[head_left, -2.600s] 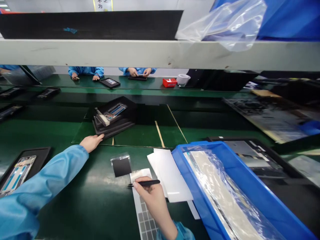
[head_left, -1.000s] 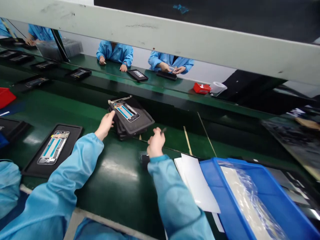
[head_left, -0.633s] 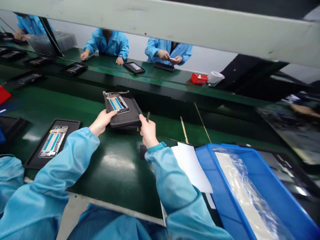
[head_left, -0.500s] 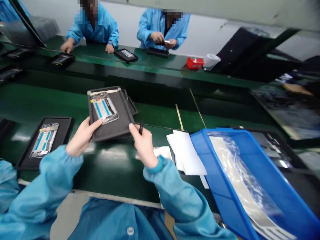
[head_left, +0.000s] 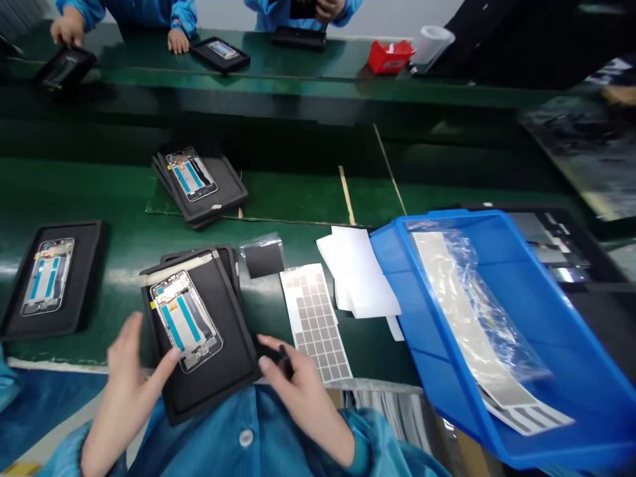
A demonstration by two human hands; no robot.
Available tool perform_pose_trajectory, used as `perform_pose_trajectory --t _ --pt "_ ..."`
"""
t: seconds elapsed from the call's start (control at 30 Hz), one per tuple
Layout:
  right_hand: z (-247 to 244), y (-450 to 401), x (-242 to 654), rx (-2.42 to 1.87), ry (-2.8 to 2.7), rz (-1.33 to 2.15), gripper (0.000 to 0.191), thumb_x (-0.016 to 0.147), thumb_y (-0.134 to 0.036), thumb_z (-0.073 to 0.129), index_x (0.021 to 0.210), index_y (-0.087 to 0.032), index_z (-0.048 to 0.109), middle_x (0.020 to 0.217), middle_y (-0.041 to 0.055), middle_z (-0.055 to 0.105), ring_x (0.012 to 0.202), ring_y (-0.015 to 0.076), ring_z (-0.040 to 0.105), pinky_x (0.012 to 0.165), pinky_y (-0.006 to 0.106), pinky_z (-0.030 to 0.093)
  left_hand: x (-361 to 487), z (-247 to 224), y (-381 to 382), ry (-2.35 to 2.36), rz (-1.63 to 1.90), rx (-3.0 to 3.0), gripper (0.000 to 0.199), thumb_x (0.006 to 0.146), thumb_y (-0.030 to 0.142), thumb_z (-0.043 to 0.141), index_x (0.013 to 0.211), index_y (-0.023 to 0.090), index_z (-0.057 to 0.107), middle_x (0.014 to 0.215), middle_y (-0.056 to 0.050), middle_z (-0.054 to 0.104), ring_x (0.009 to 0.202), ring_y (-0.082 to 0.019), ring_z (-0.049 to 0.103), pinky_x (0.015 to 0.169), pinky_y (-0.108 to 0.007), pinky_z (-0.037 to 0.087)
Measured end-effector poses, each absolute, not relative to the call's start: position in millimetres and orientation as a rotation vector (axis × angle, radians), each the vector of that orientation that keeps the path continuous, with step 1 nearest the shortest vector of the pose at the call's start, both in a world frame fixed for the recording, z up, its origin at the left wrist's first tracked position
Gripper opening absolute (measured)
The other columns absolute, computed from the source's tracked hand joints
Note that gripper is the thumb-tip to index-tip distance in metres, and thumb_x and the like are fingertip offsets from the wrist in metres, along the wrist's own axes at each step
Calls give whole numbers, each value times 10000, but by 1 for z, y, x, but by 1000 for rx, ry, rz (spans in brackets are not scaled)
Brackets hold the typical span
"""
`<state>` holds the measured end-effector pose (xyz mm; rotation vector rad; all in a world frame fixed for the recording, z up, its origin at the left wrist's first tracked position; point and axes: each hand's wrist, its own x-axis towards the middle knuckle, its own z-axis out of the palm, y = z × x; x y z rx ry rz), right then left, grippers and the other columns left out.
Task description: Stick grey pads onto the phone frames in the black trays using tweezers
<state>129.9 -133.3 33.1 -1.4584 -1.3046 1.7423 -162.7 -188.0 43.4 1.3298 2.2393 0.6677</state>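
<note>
Left hand: spread wide, thumb at phone frame | Right hand: we grip black tool, thumb against tray | Placement: tray extends past our bench's near edge, frame within both hands' reach.

Green desk. Black tray left of the left fingers, tray stack beyond them. Gray-square label sheet just beside right fingers, bagged black square beyond. White sheets, blue bin to their right.
</note>
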Motion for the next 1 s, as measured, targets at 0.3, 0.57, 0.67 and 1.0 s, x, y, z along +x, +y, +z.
perform_pose_trajectory --t 0.3,0.57,0.67,1.0 --pt "49 -64 169 -1332 -1214 1511 449 953 -583 525 809 -208 726 782 50 697 622 163 610 578 291 487 -90 64 23 1756 253 2153 424 828 393 730 1188 194 627 1213 -131 671 1179 -353 591 1043 -495 458" --pt "39 -25 150 -1109 -1325 1434 124 805 -330 801 872 -235 755 977 45 694 923 201 675 792 325 582 -84 42 53 1590 248 2172 110 838 214 653 948 218 665 913 -27 729 877 -214 694 829 -314 535" --pt "35 -9 138 -1057 -1290 1341 102 831 -306 779 917 -251 770 1014 40 713 970 208 696 876 365 593 -87 45 45 1561 312 2182 166 913 253 569 1032 217 679 985 -34 743 922 -205 699 881 -316 531" --pt "33 14 111 -1099 -1271 1186 161 816 -296 792 960 -240 747 1002 33 771 960 209 737 926 382 592 -90 40 29 1508 574 2289 294 1007 405 494 1008 218 721 975 -39 762 928 -177 714 900 -266 535"
